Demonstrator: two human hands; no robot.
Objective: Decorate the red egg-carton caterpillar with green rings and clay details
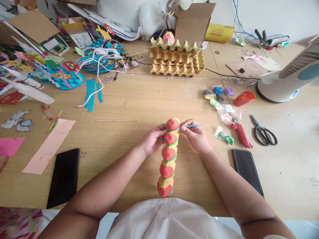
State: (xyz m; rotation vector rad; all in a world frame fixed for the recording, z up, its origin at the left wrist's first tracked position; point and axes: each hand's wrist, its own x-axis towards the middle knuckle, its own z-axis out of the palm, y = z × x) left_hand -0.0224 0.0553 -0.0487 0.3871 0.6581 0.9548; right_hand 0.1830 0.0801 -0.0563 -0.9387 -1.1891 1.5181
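Observation:
A strip of egg carton [169,163] stands out from my body across the table, its several bumps topped with red clay and edged with green. My left hand [155,138] grips the strip's far end from the left side. On the right, my right hand [195,134] pinches a thin blue stick [194,125], whose near tip meets the edge of the farthest bump. The fingers of my left hand are partly hidden behind the carton.
Clay packets [218,94], a red cup [244,98], a red-handled cutter [242,133] and scissors [264,131] lie to the right. Phones [63,177] flank my arms. Egg cartons [174,59] stand behind; a pink paper strip [50,146] lies left. Another person's hand [2,162] shows at far left.

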